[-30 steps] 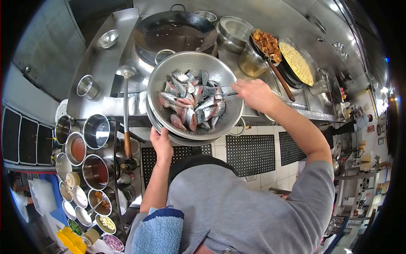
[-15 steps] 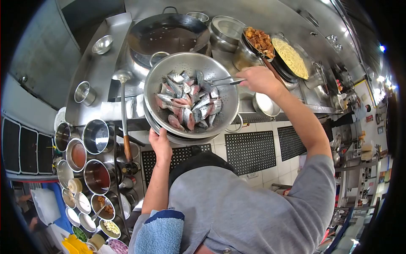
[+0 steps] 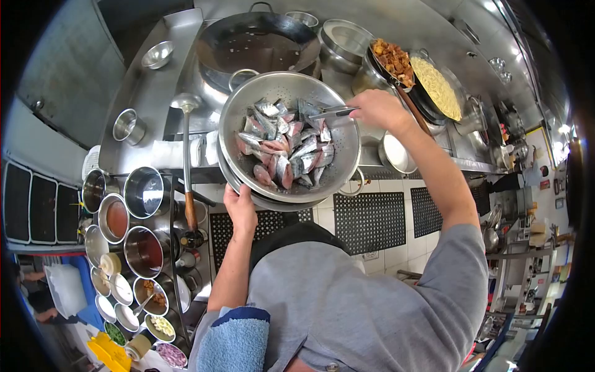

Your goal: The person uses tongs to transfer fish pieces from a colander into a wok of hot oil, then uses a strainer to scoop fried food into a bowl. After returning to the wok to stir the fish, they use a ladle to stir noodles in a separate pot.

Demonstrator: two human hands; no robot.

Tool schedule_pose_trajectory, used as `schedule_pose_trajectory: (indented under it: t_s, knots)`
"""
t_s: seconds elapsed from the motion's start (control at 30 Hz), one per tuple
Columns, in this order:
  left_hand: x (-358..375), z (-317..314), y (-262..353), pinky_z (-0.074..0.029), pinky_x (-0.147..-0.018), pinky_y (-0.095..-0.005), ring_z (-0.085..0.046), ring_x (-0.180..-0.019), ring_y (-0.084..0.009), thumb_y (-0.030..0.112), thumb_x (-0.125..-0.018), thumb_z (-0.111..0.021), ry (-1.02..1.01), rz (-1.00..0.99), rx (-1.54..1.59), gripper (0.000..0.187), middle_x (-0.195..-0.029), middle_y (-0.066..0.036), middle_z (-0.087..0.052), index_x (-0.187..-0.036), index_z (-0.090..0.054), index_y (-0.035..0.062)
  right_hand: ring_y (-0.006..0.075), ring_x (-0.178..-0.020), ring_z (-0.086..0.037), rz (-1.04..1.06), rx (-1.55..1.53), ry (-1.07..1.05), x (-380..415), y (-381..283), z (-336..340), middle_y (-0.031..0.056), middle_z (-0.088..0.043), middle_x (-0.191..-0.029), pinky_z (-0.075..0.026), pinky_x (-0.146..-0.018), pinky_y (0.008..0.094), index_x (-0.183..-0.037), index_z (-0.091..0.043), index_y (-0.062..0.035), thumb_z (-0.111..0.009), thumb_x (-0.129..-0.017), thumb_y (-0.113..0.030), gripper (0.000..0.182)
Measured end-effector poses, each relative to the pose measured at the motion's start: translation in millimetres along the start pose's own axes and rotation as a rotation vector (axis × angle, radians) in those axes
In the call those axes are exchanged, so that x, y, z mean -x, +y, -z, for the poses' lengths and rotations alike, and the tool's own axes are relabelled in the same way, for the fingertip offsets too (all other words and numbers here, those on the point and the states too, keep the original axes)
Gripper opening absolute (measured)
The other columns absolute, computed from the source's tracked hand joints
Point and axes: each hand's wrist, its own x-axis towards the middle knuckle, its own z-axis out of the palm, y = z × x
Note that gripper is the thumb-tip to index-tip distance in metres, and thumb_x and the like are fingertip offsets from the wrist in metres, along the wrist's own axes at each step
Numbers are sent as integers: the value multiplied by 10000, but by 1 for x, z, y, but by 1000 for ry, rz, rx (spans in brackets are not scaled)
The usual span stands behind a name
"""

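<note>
A large metal colander (image 3: 226, 133) full of cut fish pieces (image 3: 288, 146), silver-skinned with pink flesh, is in front of me, resting in a wider metal basin (image 3: 224, 167). My left hand (image 3: 240, 208) grips the basin's near left edge, thumb up beside the colander's rim. In my right hand (image 3: 379, 111) is a pair of metal tongs (image 3: 334, 113), reaching over the colander's right rim. Their tips are at the upper right of the fish heap, partly lost among the pieces.
Behind the colander, a black wok (image 3: 214, 43) holds dark liquid. Noodles (image 3: 437, 90) and browned chunks (image 3: 393, 62) sit at the back right. A long ladle (image 3: 187, 142) lies to the left. Several pots of sauces and ingredients (image 3: 144, 251) crowd the lower left. Perforated mats (image 3: 370, 220) cover the floor.
The view has shifted slightly, so the stove and colander appear farther right. The tongs' arms look closer together over the fish. My left hand keeps its place on the basin.
</note>
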Motion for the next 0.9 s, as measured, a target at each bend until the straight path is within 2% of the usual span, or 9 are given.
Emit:
schedule_pose_trajectory:
  t_s: [0.07, 0.17, 0.23, 0.43, 0.5, 0.57, 0.7, 0.83, 0.9]
  knots:
    - [0, 2, -2, -460, -785, -243, -573, -850, -94, -10, -891, -530, -2, 2, -10, 159, -976, -27, -633, -1043, -579, -7, 328, -962, -643, -52, -136, -76, 4, 8, 26, 153, -686, -1022, -495, -847, 414, -1162, -669, -127, -670, -839, -230, 339]
    - [1, -7, 5, -461, -794, -243, -573, -857, -99, -23, -883, -524, 26, -9, 17, 174, -982, -30, -631, -1047, -582, -8, 295, -951, -657, 101, -284, 71, -11, 52, 42, 156, -692, -1015, -493, -855, 381, -1159, -664, -86, -681, -836, -203, 345]
    - [0, 1, -2, -483, -827, -266, -606, -918, -126, 34, -931, -554, -6, -15, -22, 187, -1047, -59, -639, -1112, -565, -13, 237, -955, -663, 80, -394, 123, -34, 66, 68, 154, -698, -1035, -493, -860, 356, -1154, -657, -37, -693, -834, -206, 364]
    - [-1, -3, 0, -515, -768, -264, -630, -848, -119, 65, -935, -575, 56, -20, -65, 169, -993, -50, -651, -1090, -571, -3, 275, -985, -658, 39, 136, 287, -147, 29, 80, 98, -695, -993, -526, -827, 427, -1053, -707, -175, -688, -820, -321, 275]
    - [1, -7, 1, -490, -736, -240, -597, -824, -87, 90, -940, -584, 95, -10, -52, 150, -962, -28, -648, -1051, -597, -10, 269, -853, -697, 281, 445, 244, -203, 25, 47, 81, -713, -847, -555, -730, 404, -855, -734, -111, -686, -779, -246, 162]
    - [0, -10, 2, -495, -728, -239, -601, -814, -87, 89, -938, -589, 116, -16, -69, 145, -955, -28, -648, -1046, -597, -7, 260, -786, -706, 412, 560, 296, -223, 13, 27, 91, -709, -778, -560, -698, 384, -791, -736, -104, -650, -767, -198, 130]
    - [2, -9, -1, -505, -721, -238, -610, -805, -90, 84, -931, -601, 156, 6, -67, 148, -943, -30, -650, -1051, -588, -2, 261, -784, -705, 524, 570, 381, -236, 17, 8, 116, -704, -783, -559, -696, 377, -803, -737, -103, -637, -759, -183, 135]
    - [4, -12, 2, -517, -718, -244, -620, -787, -100, 69, -924, -610, 132, 11, -64, 157, -939, -40, -650, -1061, -573, 3, 286, -820, -699, 401, 465, 415, -211, 31, 33, 109, -706, -855, -565, -713, 394, -824, -729, -69, -670, -711, -140, 145]
    - [2, -9, 1, -514, -713, -243, -621, -780, -101, 64, -928, -602, 126, 20, -53, 139, -935, -42, -650, -1051, -577, 4, 305, -865, -683, 281, 343, 384, -180, 38, 62, 140, -697, -865, -553, -775, 422, -887, -709, -34, -688, -749, -165, 191]
